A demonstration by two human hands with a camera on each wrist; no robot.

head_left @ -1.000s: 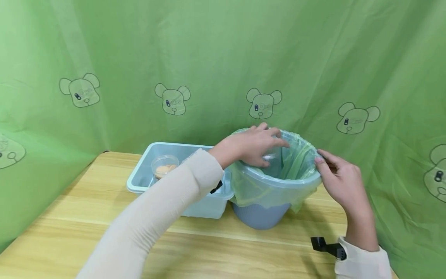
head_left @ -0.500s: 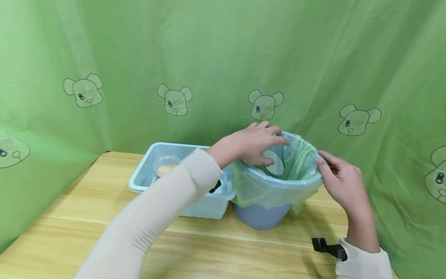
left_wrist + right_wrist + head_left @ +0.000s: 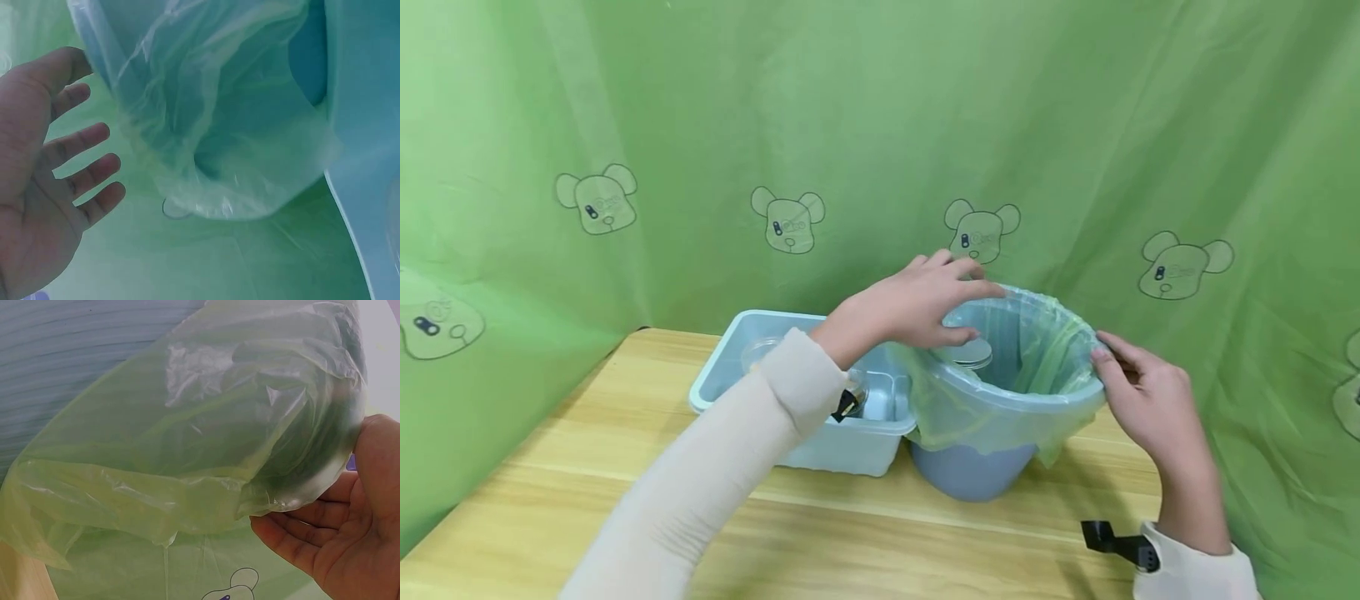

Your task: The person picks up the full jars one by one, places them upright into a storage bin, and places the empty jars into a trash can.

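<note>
Hands first: left hand (image 3: 921, 304) hovers over the near-left rim of the bin (image 3: 973, 471), fingers spread & relaxed, gripping nothing; left wrist view confirms it, palm (image 3: 37, 206) loose w/ fingers apart beside the bag. Just under the fingertips a round clear lid (image 3: 966, 354) sits inside the bin mouth, tilted; can't tell if a finger touches it. Right hand (image 3: 1146, 404) is at the far-right rim, thumb & fingers pinching the rim w/ the bag folded over it; right wrist view shows the fingers (image 3: 312, 540) curled under the plastic edge.

Bin is a blue-grey bucket lined w/ a thin green bag (image 3: 977, 417), which drapes over the rim & hangs partway down the outside. Bin stands on the wooden table (image 3: 550, 467), touching or just beside a pale blue rectangular tub (image 3: 850, 446) on its left. Inside the tub: a clear round cup (image 3: 758, 354) near the back, mostly hidden behind the left sleeve (image 3: 730, 467), contents not readable. Small black clip shows at each wrist. Green cloth w/ bear print (image 3: 977, 233) hangs behind & to both sides.
</note>
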